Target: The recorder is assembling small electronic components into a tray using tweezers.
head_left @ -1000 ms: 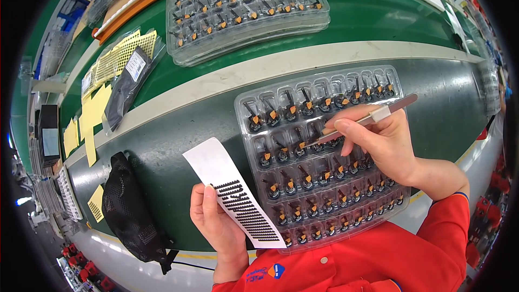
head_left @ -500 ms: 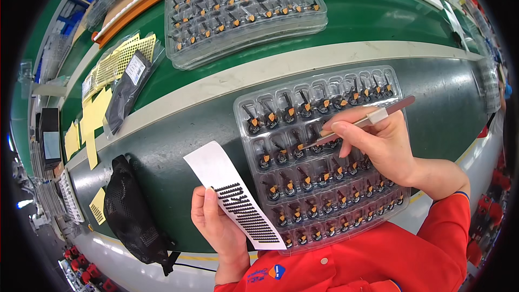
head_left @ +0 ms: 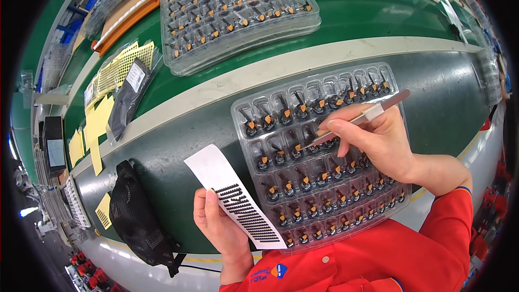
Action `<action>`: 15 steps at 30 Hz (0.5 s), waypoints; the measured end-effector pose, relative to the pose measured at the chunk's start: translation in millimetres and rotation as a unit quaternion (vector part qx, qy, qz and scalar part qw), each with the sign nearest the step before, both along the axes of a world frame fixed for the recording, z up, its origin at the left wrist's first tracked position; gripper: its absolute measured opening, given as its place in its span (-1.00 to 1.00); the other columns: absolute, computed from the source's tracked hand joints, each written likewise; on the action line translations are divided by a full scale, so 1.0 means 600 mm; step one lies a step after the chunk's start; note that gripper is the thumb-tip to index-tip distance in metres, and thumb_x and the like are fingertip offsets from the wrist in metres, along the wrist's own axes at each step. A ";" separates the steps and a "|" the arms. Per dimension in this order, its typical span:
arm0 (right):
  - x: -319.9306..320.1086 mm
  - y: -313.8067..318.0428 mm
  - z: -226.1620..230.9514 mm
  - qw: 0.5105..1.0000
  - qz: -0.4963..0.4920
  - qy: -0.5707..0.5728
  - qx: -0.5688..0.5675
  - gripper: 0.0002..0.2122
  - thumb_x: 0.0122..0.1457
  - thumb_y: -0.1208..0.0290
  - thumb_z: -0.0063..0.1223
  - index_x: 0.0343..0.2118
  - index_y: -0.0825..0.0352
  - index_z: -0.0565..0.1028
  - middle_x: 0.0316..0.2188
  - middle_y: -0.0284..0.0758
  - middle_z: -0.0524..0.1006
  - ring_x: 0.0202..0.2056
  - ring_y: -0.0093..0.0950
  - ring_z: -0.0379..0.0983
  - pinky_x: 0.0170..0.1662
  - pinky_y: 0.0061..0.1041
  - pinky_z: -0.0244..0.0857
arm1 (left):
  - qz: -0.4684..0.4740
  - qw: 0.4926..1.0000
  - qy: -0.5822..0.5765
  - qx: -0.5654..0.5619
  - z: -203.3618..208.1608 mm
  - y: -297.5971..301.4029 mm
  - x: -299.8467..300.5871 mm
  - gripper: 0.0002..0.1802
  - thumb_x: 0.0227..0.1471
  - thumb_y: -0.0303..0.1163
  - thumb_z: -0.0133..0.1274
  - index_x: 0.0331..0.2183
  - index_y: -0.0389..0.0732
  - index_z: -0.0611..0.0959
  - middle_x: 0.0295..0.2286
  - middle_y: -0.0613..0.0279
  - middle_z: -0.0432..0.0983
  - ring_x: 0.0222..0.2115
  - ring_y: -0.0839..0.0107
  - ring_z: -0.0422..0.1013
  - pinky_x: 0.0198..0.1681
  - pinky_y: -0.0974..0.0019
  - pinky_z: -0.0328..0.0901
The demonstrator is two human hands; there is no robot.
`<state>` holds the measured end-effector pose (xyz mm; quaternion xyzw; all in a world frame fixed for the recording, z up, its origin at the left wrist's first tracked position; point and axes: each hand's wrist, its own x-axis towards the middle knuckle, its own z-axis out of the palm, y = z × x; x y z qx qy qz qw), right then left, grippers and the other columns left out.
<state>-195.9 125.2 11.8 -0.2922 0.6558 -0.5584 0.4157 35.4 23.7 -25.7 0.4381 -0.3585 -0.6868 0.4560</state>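
Note:
Between the thumb and fingers of my left hand [head_left: 220, 221] is a white backing sheet [head_left: 210, 166] with rows of small black pieces on its lower part. My right hand [head_left: 376, 138] grips metal tweezers [head_left: 388, 101] wrapped with a pale band. Their tips are over the second row of a clear plastic tray [head_left: 241, 109], close to one small black part. Each visible pocket of this tray holds a black round part with a stem and an orange patch, such as one part [head_left: 272, 190] in the third row. My right hand hides several pockets.
Beyond the pale ledge [head_left: 216, 87], stacked clear trays [head_left: 243, 43] hold similar parts. To the left lie yellow sheets [head_left: 100, 116], a dark bagged packet [head_left: 128, 94] and a black mesh pouch [head_left: 138, 221]. An orange-and-white bar [head_left: 125, 21] is at the far left.
The view has shifted slightly. My hands keep nearly the same pose, with the tweezers' tips still over the tray's second row and the sheet in my left hand.

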 end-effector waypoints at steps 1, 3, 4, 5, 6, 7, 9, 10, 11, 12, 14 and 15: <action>0.000 0.000 0.003 1.000 0.000 -0.001 0.007 -0.87 0.13 0.50 -0.02 -0.35 0.42 0.53 -0.41 -0.28 0.56 -0.59 -0.66 0.42 -0.56 -0.75 0.20 | 0.005 1.000 -0.001 0.002 0.002 0.001 0.000 -0.87 0.10 -0.46 -0.15 -0.43 -0.31 0.43 -0.52 0.20 0.48 -0.54 0.55 0.42 -0.45 0.51 0.33; 0.000 0.000 0.008 1.000 0.002 -0.003 0.020 -0.87 0.13 0.49 -0.02 -0.35 0.42 0.53 -0.40 -0.28 0.55 -0.60 -0.66 0.41 -0.57 -0.75 0.19 | 0.006 1.000 -0.007 0.003 0.005 0.002 -0.002 -0.87 0.10 -0.46 -0.15 -0.43 -0.31 0.43 -0.52 0.20 0.48 -0.54 0.55 0.42 -0.46 0.51 0.33; -0.001 0.000 0.007 1.000 0.003 -0.006 0.020 -0.87 0.13 0.49 -0.02 -0.35 0.42 0.53 -0.40 -0.28 0.55 -0.60 -0.66 0.41 -0.57 -0.75 0.19 | 0.007 1.000 -0.010 0.005 0.006 0.002 -0.004 -0.87 0.10 -0.46 -0.15 -0.44 -0.30 0.43 -0.53 0.20 0.48 -0.54 0.55 0.42 -0.46 0.51 0.33; -0.003 -0.001 0.006 1.000 0.002 -0.006 0.019 -0.87 0.13 0.49 -0.02 -0.35 0.42 0.53 -0.40 -0.28 0.56 -0.60 -0.67 0.41 -0.58 -0.76 0.19 | 0.009 1.000 -0.014 0.006 0.008 0.001 -0.005 -0.87 0.10 -0.46 -0.15 -0.44 -0.30 0.43 -0.53 0.21 0.48 -0.55 0.55 0.42 -0.47 0.51 0.32; -0.005 -0.002 0.006 1.000 0.000 -0.006 0.017 -0.87 0.13 0.48 -0.02 -0.35 0.41 0.53 -0.40 -0.28 0.56 -0.60 -0.67 0.41 -0.58 -0.76 0.18 | 0.010 1.000 -0.016 0.007 0.008 0.001 -0.006 -0.87 0.10 -0.46 -0.15 -0.44 -0.30 0.43 -0.53 0.21 0.48 -0.55 0.55 0.42 -0.47 0.51 0.32; -0.005 -0.001 0.005 1.000 -0.002 -0.006 0.016 -0.86 0.13 0.48 -0.02 -0.35 0.41 0.53 -0.40 -0.29 0.56 -0.60 -0.68 0.41 -0.59 -0.76 0.18 | 0.007 1.000 -0.011 0.007 0.006 0.000 -0.007 -0.86 0.10 -0.46 -0.16 -0.44 -0.30 0.43 -0.54 0.21 0.48 -0.55 0.55 0.42 -0.47 0.51 0.32; -0.004 -0.001 0.002 1.000 -0.002 -0.007 0.009 -0.86 0.13 0.48 -0.02 -0.35 0.41 0.53 -0.41 -0.29 0.56 -0.60 -0.68 0.41 -0.59 -0.76 0.17 | 0.002 1.000 -0.001 0.005 0.003 -0.002 -0.005 -0.86 0.11 -0.46 -0.16 -0.44 -0.30 0.44 -0.54 0.22 0.47 -0.56 0.55 0.42 -0.48 0.51 0.32; -0.003 -0.001 0.001 1.000 -0.003 -0.006 0.002 -0.86 0.13 0.47 -0.02 -0.35 0.41 0.53 -0.41 -0.29 0.56 -0.60 -0.68 0.41 -0.59 -0.76 0.17 | 0.004 1.000 -0.001 0.005 0.001 -0.002 -0.002 -0.86 0.11 -0.46 -0.16 -0.44 -0.30 0.44 -0.54 0.22 0.47 -0.56 0.55 0.42 -0.48 0.51 0.32; -0.002 -0.002 -0.001 1.000 -0.003 -0.004 -0.007 -0.86 0.13 0.47 -0.02 -0.35 0.41 0.53 -0.41 -0.29 0.56 -0.61 -0.69 0.40 -0.59 -0.76 0.16 | -0.002 1.000 0.000 0.001 -0.001 -0.003 0.001 -0.86 0.11 -0.46 -0.16 -0.45 -0.30 0.44 -0.54 0.22 0.47 -0.56 0.55 0.42 -0.48 0.52 0.32; -0.002 -0.003 -0.001 1.000 -0.001 -0.002 -0.009 -0.86 0.13 0.47 -0.02 -0.35 0.41 0.53 -0.41 -0.29 0.56 -0.61 -0.69 0.40 -0.59 -0.76 0.16 | -0.007 1.000 0.001 -0.002 -0.003 -0.005 0.004 -0.86 0.11 -0.46 -0.16 -0.45 -0.30 0.44 -0.54 0.22 0.47 -0.56 0.55 0.42 -0.48 0.52 0.32; -0.002 -0.003 0.000 1.000 -0.001 -0.003 -0.002 -0.86 0.13 0.47 -0.02 -0.35 0.41 0.54 -0.41 -0.30 0.56 -0.61 -0.69 0.40 -0.59 -0.76 0.16 | -0.009 1.000 0.004 -0.008 -0.005 -0.004 0.006 -0.85 0.11 -0.46 -0.16 -0.45 -0.30 0.44 -0.55 0.22 0.47 -0.56 0.55 0.42 -0.48 0.52 0.32; -0.001 -0.004 0.001 1.000 -0.001 -0.004 0.001 -0.86 0.13 0.47 -0.02 -0.35 0.41 0.54 -0.42 -0.30 0.56 -0.61 -0.69 0.40 -0.59 -0.76 0.15 | -0.010 1.000 0.001 -0.007 -0.005 -0.005 0.005 -0.85 0.11 -0.46 -0.15 -0.46 -0.30 0.44 -0.55 0.23 0.48 -0.56 0.56 0.42 -0.48 0.52 0.32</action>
